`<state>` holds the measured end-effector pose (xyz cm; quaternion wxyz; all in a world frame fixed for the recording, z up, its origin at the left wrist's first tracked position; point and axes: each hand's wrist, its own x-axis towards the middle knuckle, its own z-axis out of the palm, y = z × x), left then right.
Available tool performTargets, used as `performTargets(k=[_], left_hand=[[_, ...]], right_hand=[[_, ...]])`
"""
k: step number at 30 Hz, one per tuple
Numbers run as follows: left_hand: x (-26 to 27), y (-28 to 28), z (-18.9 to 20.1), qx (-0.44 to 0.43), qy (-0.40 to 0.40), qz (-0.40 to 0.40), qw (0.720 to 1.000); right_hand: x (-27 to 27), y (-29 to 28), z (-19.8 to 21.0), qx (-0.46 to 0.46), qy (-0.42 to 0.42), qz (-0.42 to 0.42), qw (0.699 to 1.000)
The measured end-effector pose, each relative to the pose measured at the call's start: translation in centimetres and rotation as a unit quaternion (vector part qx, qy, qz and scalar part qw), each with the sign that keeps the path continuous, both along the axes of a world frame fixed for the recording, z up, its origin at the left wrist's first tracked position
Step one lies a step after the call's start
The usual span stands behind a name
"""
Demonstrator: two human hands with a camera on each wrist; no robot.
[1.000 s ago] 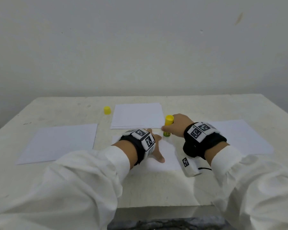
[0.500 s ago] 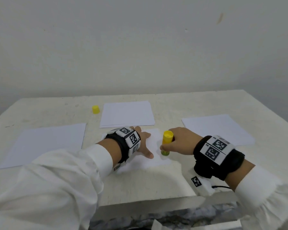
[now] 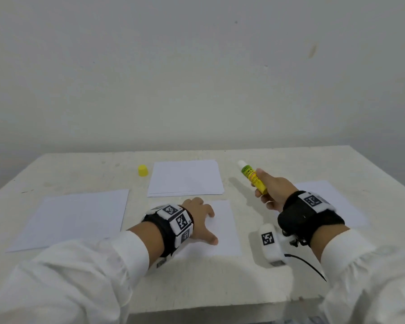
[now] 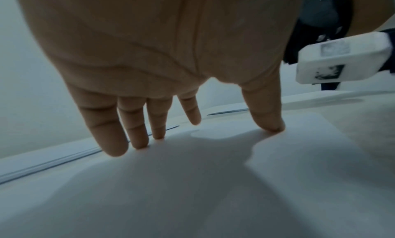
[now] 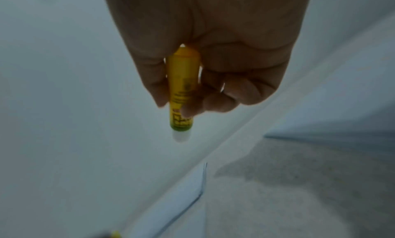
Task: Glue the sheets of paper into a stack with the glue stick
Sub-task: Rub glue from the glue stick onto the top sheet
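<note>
**Glue stick lifted clear, left hand pinning the sheet**

From the head view, I am seeing my left hand (image 3: 198, 219) lying flat on the near sheet (image 3: 222, 230) at the middle of the table (image 3: 80, 169), fingers spread and straight, holding nothing. My right hand (image 3: 270, 191) is hovering above the table just right of that sheet, its grip curled round the glue stick (image 3: 253, 177). The stick's long axis is slanting up and away to the left, white glue end pointing toward the far paper stack (image 3: 185, 177) rather than down. The yellow cap (image 3: 142, 170) is sitting off the stick, just left of that stack. Two more single sheets are lying well apart, one at far left (image 3: 75, 218) and one at right (image 3: 323, 190) partly under my right wrist.

From the left wrist view, the fingertips (image 4: 115, 150) and thumb are pressing on the near sheet (image 4: 192, 182), none of them curled.

From the right wrist view, the fingers (image 5: 192, 109) are wrapping the glue stick (image 5: 181, 96), with the exposed glue end poking out below them, clear of any paper.

I am judging the coming move to turn on this: the near sheet lies down and left of the grip, so the stick needs tipping glue end down. The right hand is the nearer one for it.
</note>
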<state>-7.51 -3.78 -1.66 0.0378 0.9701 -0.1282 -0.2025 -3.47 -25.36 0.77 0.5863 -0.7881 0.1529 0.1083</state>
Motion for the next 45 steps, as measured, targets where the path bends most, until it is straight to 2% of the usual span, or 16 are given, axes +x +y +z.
performTargets(k=[4,7,9,11,13,15,20,27,30,32,34,38,40,42,45], left_hand=[[-0.1,0.5,-0.3,-0.019,0.002,0.009,1.000],[0.1,0.7,-0.2,-0.010,0.015,0.004,1.000],[0.2,0.9,-0.2,-0.006,0.021,-0.002,1.000],[0.3,1.0,-0.3,-0.010,0.022,0.001,1.000],[0.4,1.1,-0.4,-0.013,0.020,0.004,1.000],[0.5,1.2,-0.3,-0.012,0.019,0.005,1.000],[0.4,1.4,-0.2,-0.001,0.021,0.000,1.000],[0.0,1.5,-0.3,0.006,0.021,-0.008,1.000],[-0.4,1.6,-0.3,-0.014,0.013,-0.009,1.000],[-0.8,2.1,-0.2,-0.037,0.002,-0.003,0.999],[-1.4,3.1,0.3,-0.062,-0.016,0.008,0.998],[-2.0,7.3,1.5,-0.113,-0.034,0.051,0.992],[-2.0,10.4,2.0,-0.098,-0.036,0.091,0.990],[-2.3,13.8,2.3,-0.041,-0.033,0.137,0.989],[-3.0,19.0,2.9,0.027,-0.031,0.209,0.977]], right_hand=[[0.5,1.5,-1.1,0.171,0.045,-0.010,0.984],[1.1,2.4,-1.1,0.207,0.037,-0.016,0.977],[1.8,2.6,-1.0,0.119,0.014,-0.013,0.993],[2.5,2.4,-0.8,-0.071,-0.010,0.012,0.997],[2.9,2.5,-0.5,-0.221,-0.019,0.036,0.974],[3.2,2.6,-0.7,-0.296,-0.005,0.056,0.954],[4.1,2.8,-1.6,-0.340,0.045,0.043,0.938],[4.3,2.8,-1.8,-0.338,0.070,0.019,0.938],[3.5,2.8,-1.2,-0.324,0.090,-0.010,0.942],[2.3,2.7,-0.5,-0.345,0.105,-0.018,0.933],[0.9,3.0,0.1,-0.357,0.107,0.012,0.928],[-2.5,6.7,1.5,-0.281,0.103,0.141,0.944],[-3.5,10.5,2.1,-0.298,0.066,0.233,0.923],[-3.5,14.8,2.1,-0.327,0.014,0.308,0.893],[-2.2,21.3,1.0,-0.399,-0.060,0.369,0.838]])
